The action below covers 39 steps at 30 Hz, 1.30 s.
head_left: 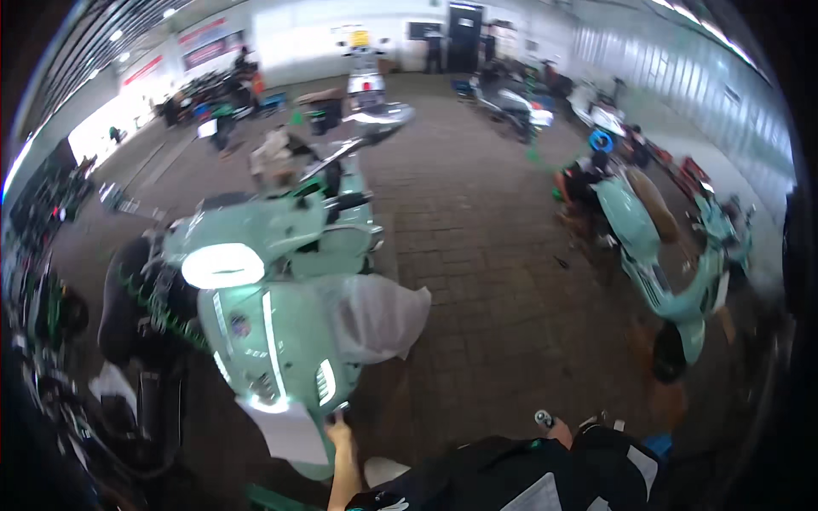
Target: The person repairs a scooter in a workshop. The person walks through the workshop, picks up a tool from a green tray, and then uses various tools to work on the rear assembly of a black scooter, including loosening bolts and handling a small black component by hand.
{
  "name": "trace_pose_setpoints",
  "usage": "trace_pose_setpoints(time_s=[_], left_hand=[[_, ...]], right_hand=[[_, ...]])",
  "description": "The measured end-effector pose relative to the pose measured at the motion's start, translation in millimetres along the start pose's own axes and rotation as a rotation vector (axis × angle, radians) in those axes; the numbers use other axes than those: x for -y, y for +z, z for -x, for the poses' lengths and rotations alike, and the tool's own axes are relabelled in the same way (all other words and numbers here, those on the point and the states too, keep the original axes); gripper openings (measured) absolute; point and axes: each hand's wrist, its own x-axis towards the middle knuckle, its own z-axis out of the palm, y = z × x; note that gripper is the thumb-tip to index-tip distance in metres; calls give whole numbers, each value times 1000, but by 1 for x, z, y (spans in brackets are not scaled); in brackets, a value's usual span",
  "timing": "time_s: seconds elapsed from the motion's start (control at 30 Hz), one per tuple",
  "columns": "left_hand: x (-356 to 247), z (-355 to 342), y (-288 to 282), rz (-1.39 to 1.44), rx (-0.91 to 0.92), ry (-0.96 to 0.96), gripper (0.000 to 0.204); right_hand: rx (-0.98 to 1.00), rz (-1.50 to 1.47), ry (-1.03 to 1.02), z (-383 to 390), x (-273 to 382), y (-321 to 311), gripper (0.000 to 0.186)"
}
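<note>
Scooter [294,341] stands left of centre, my left hand [339,433] at its lower front, grip unclear; well apart, my right hand [560,433] clasps a metal tool [544,417]. Front-end work, I judge; next wants careful tool placement.

The left hand [340,432] is blurred, its grip unclear.

Glossy scooter [294,328], rough matt brick floor [477,281]
Smooth painted panels [298,362] — shiny mirror [379,123] and hand tool [544,417], both metal-looking — plus crinkled, translucent plastic wrap [379,315]; the ridged wall [682,77] looks like metal, softly glossy.
</note>
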Motion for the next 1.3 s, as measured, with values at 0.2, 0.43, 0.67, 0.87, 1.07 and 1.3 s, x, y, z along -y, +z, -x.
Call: trace_pose_setpoints(time_s=[0.2,0.43,0.67,0.87,1.07,1.3], left_hand=[[-4,14,209,-131,578,-1,26],[-32,7,393,11,848,-382,40],[-78,-9,517,9,1097,-539,29],[-62,-52,600,24,986,-567,30],[-53,-100,724,-30,967,-550,34],[-61,-144,870,-238,1005,-523,32]], right_hand=[[-7,-547,46,-98,70,2,53],[128,-1444,-665,-190,250,-24,53],[177,-1025,-661,-246,352,-145,57],[171,-976,-728,-341,392,-170,55],[194,-885,-808,-483,422,-208,58],[155,-752,-894,-627,459,-284,59]])
